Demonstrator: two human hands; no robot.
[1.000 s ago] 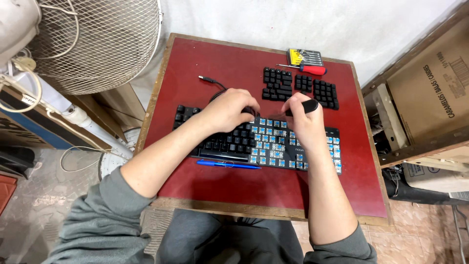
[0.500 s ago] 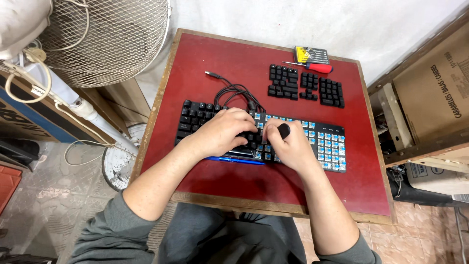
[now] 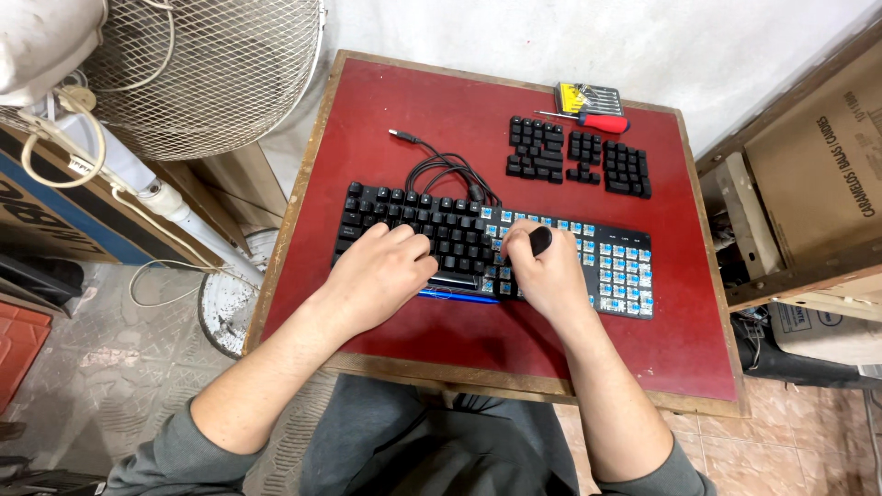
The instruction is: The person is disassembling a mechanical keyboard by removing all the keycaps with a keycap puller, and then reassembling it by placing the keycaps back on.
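the red table (image 3: 386,119) carries everything, and the black keyboard (image 3: 432,230) lies straight under both your hands, its long axis running from your left hand side to your right, tilted a little so the right end sits nearer you. its cable (image 3: 441,170) loops away from your fingertips toward the far edge.

your left hand (image 3: 381,276) lies palm down on the capped half, fingers curled loosely over the keys and gripping nothing that shows. your right hand (image 3: 547,276) is closed around a small black puller tool (image 3: 540,241), whose handle end pokes out above your knuckles; its working end is hidden under the hand, so you cannot tell from here whether it has a cap.

beyond your right hand the bare blue switches (image 3: 625,266) run on to the keyboard's right end. past your right fingertips, well apart, sit the pulled keycaps (image 3: 579,161) in three neat blocks, and farther still a red-handled screwdriver (image 3: 597,121) beside its yellow bit case (image 3: 586,95).

what could go wrong: if you pull at an angle, a switch stem may bend or snap. if your left hand lifts, the board may slide on the table. a cap coming free suddenly could fly off the edge.
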